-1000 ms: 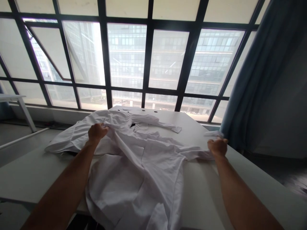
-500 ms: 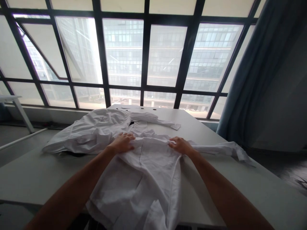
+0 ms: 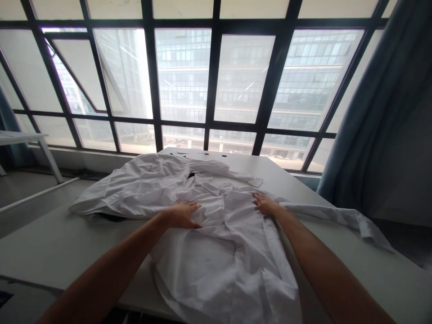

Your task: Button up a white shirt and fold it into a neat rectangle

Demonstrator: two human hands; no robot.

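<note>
Head view: left hand [image 3: 184,213] and right hand [image 3: 266,204], fingers apart, on white garment [image 3: 209,265] atop table [image 3: 77,243].

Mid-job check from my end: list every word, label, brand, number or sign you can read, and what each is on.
None: I can read no text in this view.
Crumpled white cloth garment nearest the camera and white cloth heap beyond it: no lettering visible.
Long white tabletop: no lettering visible.
Pale glass-fronted building outside: too hazy to make out any sign.
</note>
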